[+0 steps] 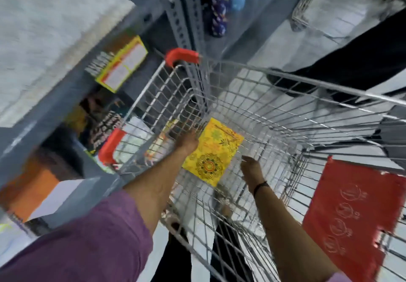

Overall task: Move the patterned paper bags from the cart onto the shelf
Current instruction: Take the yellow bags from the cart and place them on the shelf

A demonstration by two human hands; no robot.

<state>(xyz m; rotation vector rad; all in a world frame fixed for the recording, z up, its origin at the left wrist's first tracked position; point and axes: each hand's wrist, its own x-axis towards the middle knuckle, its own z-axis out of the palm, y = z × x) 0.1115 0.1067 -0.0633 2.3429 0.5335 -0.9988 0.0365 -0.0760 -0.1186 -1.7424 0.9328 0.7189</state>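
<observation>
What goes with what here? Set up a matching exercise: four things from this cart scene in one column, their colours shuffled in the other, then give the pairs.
Things:
1. paper bag on the cart floor
2. corner guard on the cart rim
3. sleeve on the left arm
4. band on the right wrist

Colours:
A. purple
B. black
C. yellow with a floral pattern
D. red-orange

Pairs: 1-C, 2-D, 3-A, 4-B
</observation>
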